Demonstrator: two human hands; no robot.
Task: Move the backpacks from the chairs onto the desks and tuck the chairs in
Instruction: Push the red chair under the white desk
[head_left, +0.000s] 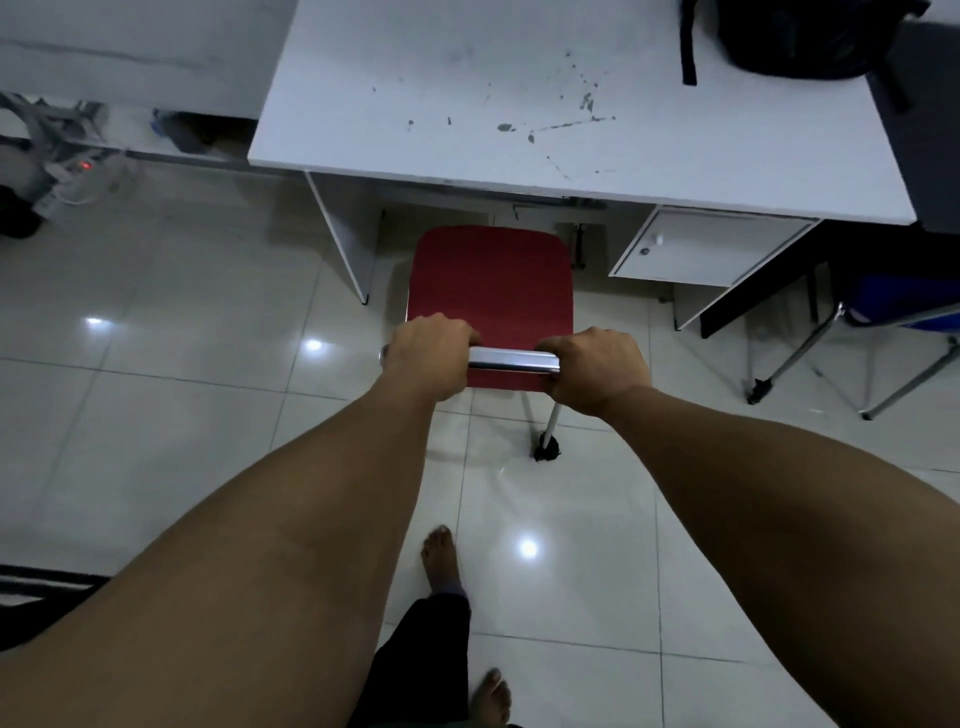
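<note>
With the left hand (427, 353) and right hand (597, 369) both curled tight around the red chair (491, 291) top bar, push straight toward 12 o'clock under the desk (441, 104), where the backpack (800, 36) already sits at 1 o'clock.

Dim, soft, floor (208, 415) glare, wide-angle warp.

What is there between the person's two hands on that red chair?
In the head view, a bare stretch of the shiny chrome metal bar atop the red chair backrest spans the gap between the left hand and right hand; both grip it.
</note>
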